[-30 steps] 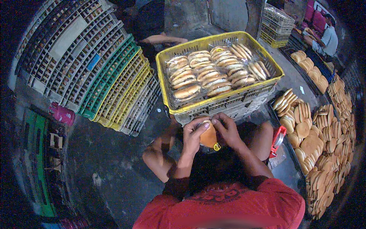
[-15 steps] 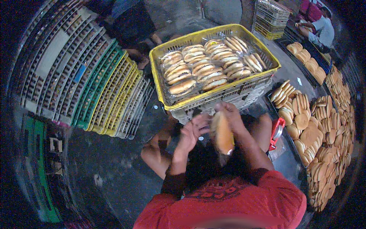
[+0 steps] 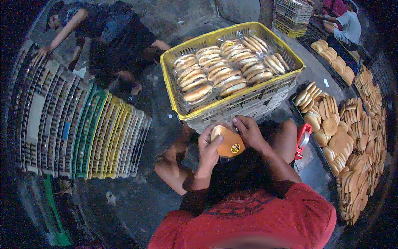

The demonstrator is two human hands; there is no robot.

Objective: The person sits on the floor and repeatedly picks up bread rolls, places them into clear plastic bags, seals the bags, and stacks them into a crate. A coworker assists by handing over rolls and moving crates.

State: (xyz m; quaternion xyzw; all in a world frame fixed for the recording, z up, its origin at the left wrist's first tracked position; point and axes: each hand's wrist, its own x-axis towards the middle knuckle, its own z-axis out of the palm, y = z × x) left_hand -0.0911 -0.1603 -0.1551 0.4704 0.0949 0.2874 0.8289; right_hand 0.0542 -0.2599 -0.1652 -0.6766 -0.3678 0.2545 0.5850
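Holding bun [image 3: 230, 140] with left hand [image 3: 208, 144], gripped at its left side, extending right from there. Slanted along long axis, upper left to lower right. Close against upper-right edge with right hand [image 3: 249, 132]; can't tell whether pinching anything. Held just outside near edge of crate [image 3: 244, 96].

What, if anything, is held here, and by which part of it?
A bun: the left hand grips its left side, thumb on top. The right hand is at its upper right; whether it pinches anything cannot be told.
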